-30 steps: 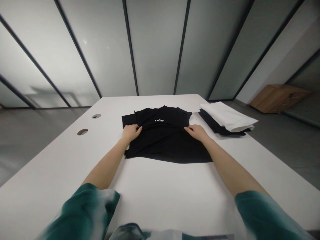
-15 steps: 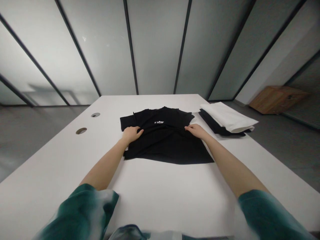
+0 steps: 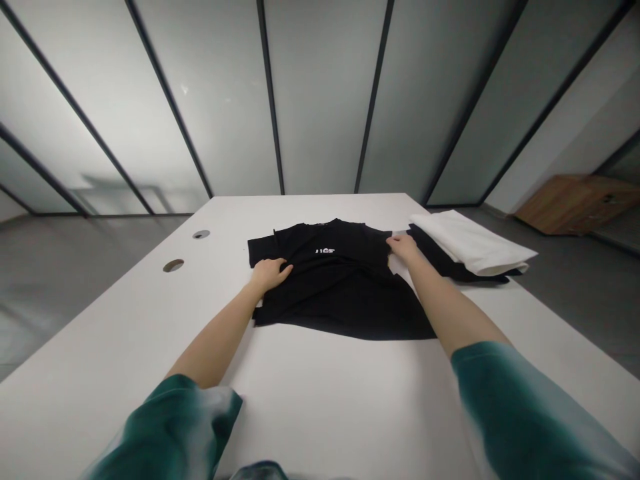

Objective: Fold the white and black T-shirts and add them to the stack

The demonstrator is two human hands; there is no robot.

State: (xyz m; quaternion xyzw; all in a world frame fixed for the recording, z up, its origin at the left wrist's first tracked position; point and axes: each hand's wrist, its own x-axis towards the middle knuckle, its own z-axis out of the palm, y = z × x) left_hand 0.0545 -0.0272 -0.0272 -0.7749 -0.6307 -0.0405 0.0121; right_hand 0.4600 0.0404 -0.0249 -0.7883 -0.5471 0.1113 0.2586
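Note:
A black T-shirt (image 3: 330, 293) with a small white print on the chest lies spread on the table, its neck facing away from me and its hem towards me. Creases run across its middle. My left hand (image 3: 270, 275) rests on the shirt's left side below the sleeve, thumb and fingers apart. At the right sleeve, my right hand (image 3: 403, 247) has its fingers pinched together on the sleeve's edge. Part of the shirt's left edge is hidden under my left hand.
On the right of the white table (image 3: 320, 393) lies a folded white cloth (image 3: 470, 241) on top of folded black cloth (image 3: 445, 263). Two round holes pierce the tabletop at left. A wooden cabinet (image 3: 575, 203) and frosted glass panels stand beyond.
My right hand has moved from the shirt's right side up to the right sleeve, pulling its edge a little. My left hand stays on the shirt. The view has shifted slightly.

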